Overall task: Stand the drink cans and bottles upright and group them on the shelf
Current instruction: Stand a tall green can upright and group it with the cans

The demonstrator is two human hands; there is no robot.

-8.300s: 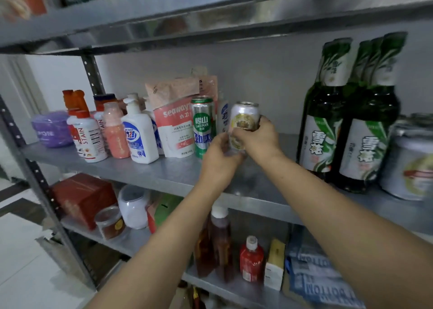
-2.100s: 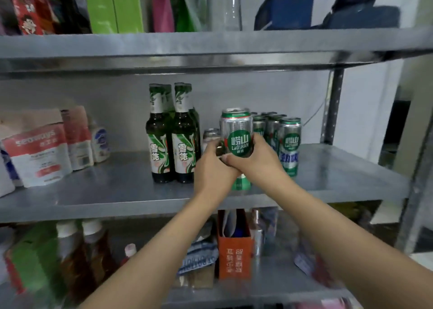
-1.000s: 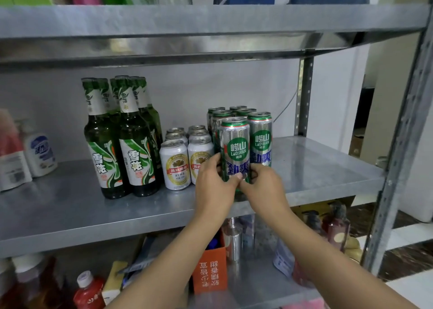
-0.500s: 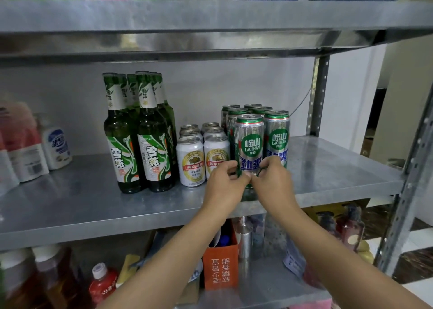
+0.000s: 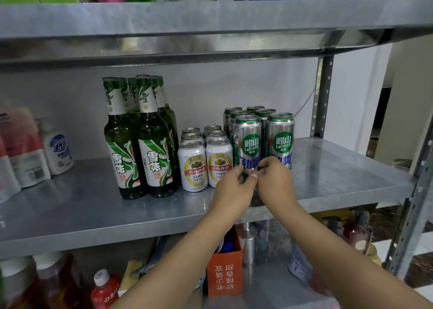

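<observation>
**Tall can now down in its group**

Shelf point(image 5: 328, 168): bare metal runs right to the post point(image 5: 321, 97), and the front edge sits under the wrists. Green bottles point(image 5: 140, 149), short white cans point(image 5: 206, 165) and tall green cans point(image 5: 280, 137) stand upright side by side. The tall can point(image 5: 248, 140), held in the air two seconds ago, now stands front-left of its block. Left hand point(image 5: 230, 189) and right hand point(image 5: 274, 182) pinch its base with curled fingertips. Grouping looks nearly done.
</observation>
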